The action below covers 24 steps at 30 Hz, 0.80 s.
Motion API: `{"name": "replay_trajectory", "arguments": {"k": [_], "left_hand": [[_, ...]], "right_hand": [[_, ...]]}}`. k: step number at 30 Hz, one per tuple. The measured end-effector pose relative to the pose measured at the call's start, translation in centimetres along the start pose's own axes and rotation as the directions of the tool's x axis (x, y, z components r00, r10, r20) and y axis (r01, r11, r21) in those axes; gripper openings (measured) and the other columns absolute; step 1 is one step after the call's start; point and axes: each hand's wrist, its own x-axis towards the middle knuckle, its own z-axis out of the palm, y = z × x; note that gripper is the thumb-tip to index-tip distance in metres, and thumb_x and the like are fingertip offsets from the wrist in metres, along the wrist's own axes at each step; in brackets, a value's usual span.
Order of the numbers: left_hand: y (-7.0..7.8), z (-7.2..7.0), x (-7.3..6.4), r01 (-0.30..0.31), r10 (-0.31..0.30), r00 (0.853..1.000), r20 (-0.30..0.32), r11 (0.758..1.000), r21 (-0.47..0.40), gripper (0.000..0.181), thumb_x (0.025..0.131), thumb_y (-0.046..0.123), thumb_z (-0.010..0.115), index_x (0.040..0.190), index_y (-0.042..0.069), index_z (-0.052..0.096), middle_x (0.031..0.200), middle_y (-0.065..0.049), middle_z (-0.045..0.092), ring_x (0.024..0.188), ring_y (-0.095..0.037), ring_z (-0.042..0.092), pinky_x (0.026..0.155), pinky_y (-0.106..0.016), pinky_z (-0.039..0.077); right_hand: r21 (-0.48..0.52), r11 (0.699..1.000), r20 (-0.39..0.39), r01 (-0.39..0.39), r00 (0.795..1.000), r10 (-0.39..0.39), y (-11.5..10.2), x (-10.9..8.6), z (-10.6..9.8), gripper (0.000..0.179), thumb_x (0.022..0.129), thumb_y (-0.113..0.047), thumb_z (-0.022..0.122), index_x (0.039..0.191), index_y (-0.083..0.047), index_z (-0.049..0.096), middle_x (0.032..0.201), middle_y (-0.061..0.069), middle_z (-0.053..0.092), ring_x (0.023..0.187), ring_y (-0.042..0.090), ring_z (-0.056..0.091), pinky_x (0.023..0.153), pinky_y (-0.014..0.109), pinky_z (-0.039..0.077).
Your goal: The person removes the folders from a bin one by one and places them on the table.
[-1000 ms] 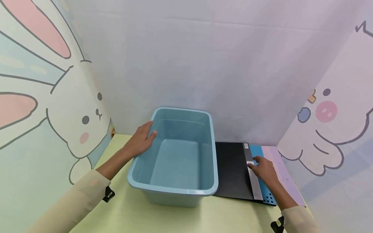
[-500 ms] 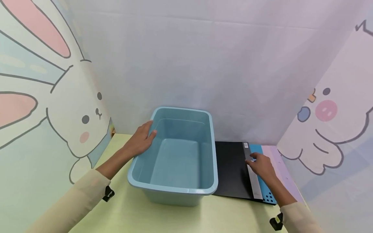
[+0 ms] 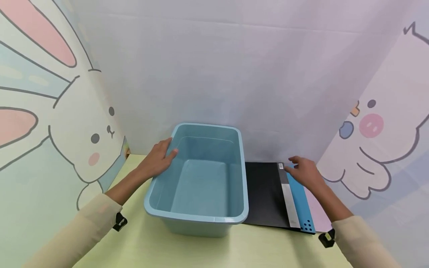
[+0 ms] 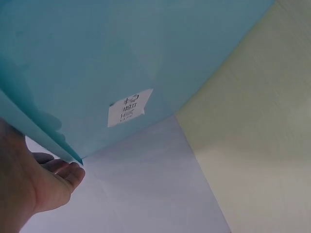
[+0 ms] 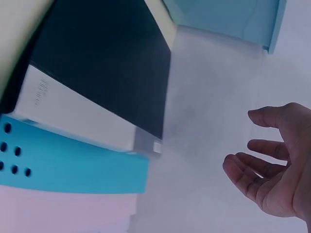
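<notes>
My left hand [image 3: 155, 162] holds the left rim of a light blue plastic tub [image 3: 197, 216], its thumb over the rim and its fingers along the outside. A white label [image 4: 129, 108] with writing shows on the tub's outer wall in the left wrist view. My right hand [image 3: 305, 171], fingers loosely bent and nothing between them, hovers over the far end of several stacked folders. On top lies a black folder [image 3: 263, 193] with a grey and white spine [image 5: 77, 107]. Below it a blue folder [image 3: 299, 201] with round holes sticks out, then a pale pink one [image 3: 316, 210].
A pale yellow-green table [image 3: 261, 249] carries the tub and the folders. Behind rises a plain whitish cloth wall [image 3: 234, 74]. Side walls printed with a rabbit [image 3: 87, 137] and a pig-nosed white figure [image 3: 395, 141] close in left and right.
My right hand has left the black folder's spine and moved away from me, toward the folders' far edge. My left hand has stayed on the tub's rim.
</notes>
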Motion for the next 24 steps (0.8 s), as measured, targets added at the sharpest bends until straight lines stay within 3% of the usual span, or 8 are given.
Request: {"name": "replay_trajectory", "arguments": {"k": [5,8,12,16,20,24], "left_hand": [[-0.8,-2.0,0.2,-0.01,0.011,1.0,-0.02,0.997,0.08,0.084,0.12,0.053,0.044,0.177,-0.005,0.021,0.18,-0.036,0.029,0.166,-0.06,0.03,0.131,-0.081,0.03],[-1.5,-3.9,0.4,-0.011,0.017,0.999,-0.028,0.983,0.185,0.092,0.116,0.061,0.046,0.178,-0.002,0.02,0.183,-0.035,0.022,0.17,-0.059,0.02,0.135,-0.08,0.02],[-2.8,-6.8,0.6,0.026,-0.018,0.999,-0.029,0.949,0.313,0.107,0.11,0.076,0.045,0.181,0.003,0.012,0.188,-0.032,0.007,0.175,-0.058,-0.002,0.137,-0.079,-0.003],[-4.1,-9.3,0.6,0.088,-0.076,0.996,-0.047,0.912,0.401,0.12,0.102,0.086,0.047,0.182,0.007,0.004,0.188,-0.031,-0.003,0.172,-0.06,-0.016,0.134,-0.08,-0.016],[-5.5,-10.8,0.4,0.136,-0.124,0.991,-0.057,0.891,0.434,0.126,0.098,0.088,0.05,0.182,0.009,-0.001,0.187,-0.03,-0.008,0.17,-0.06,-0.023,0.131,-0.082,-0.022],[-6.4,-11.1,0.0,0.16,-0.155,0.987,-0.048,0.889,0.428,0.127,0.099,0.089,0.049,0.182,0.011,-0.005,0.187,-0.031,-0.011,0.168,-0.06,-0.028,0.129,-0.082,-0.024]], "right_hand": [[-0.021,0.998,-0.005,0.066,0.998,-0.066,-1.4,0.6,-2.6,0.067,0.111,-0.036,0.071,0.157,0.01,0.056,0.155,0.04,0.06,0.136,0.06,0.064,0.102,0.071,0.062],[-0.049,0.994,-0.012,0.097,0.995,-0.098,-2.0,1.1,-4.2,0.077,0.112,-0.044,0.068,0.165,0.008,0.048,0.165,0.042,0.05,0.148,0.063,0.053,0.114,0.079,0.052],[-0.093,0.992,-0.023,0.086,0.996,-0.088,-2.3,1.9,-5.9,0.098,0.109,-0.062,0.063,0.177,0.0,0.028,0.182,0.04,0.018,0.165,0.067,0.025,0.123,0.089,0.031],[-0.134,0.99,-0.052,0.054,0.997,-0.062,-1.9,2.6,-7.0,0.112,0.104,-0.079,0.056,0.183,-0.015,0.01,0.186,0.032,-0.014,0.168,0.071,-0.006,0.127,0.093,0.01],[-0.191,0.981,-0.087,0.029,0.995,-0.047,-1.4,3.0,-7.5,0.114,0.101,-0.088,0.047,0.183,-0.022,0.004,0.184,0.028,-0.025,0.163,0.072,-0.023,0.126,0.092,-0.01],[-0.226,0.974,-0.091,0.015,0.995,-0.037,-0.8,3.1,-7.5,0.116,0.099,-0.091,0.045,0.183,-0.022,0.003,0.183,0.029,-0.025,0.163,0.071,-0.025,0.123,0.094,-0.016]]}}
